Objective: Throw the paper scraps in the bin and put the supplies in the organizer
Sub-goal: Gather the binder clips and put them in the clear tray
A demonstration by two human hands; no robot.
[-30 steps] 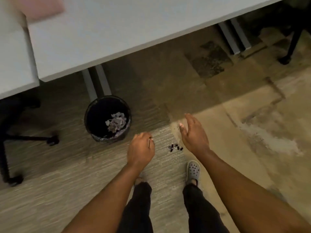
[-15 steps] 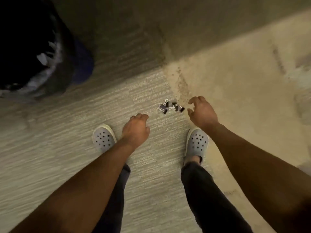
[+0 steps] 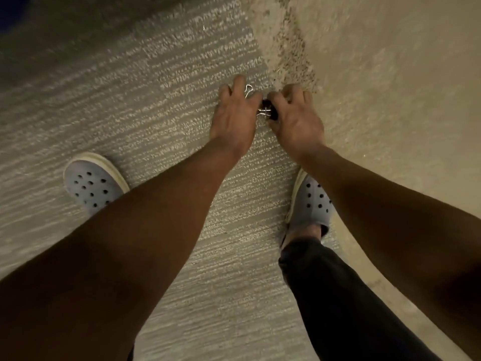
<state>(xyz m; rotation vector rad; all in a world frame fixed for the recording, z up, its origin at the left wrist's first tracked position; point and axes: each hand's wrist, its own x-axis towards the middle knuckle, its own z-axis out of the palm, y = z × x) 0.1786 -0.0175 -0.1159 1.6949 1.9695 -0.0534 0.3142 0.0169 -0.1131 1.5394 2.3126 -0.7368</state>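
Several small black binder clips [image 3: 268,111] with silver wire handles lie on the carpeted floor, mostly hidden between my hands. My left hand [image 3: 235,118] curls over the clips from the left, and one wire handle shows between its fingers. My right hand [image 3: 295,118] curls over them from the right, its fingertips on the black clip bodies. Both hands are down at floor level and nearly touch each other. The bin and the organizer are out of view.
My two feet in grey perforated clogs stand on the carpet, the left one [image 3: 92,185] and the right one [image 3: 312,203]. A bare beige floor patch [image 3: 390,87] starts just right of the clips, past a crumbly carpet edge.
I have bent down closer to the floor, and the bin has left the view. Both hands moved in from either side and closed over the binder clips.
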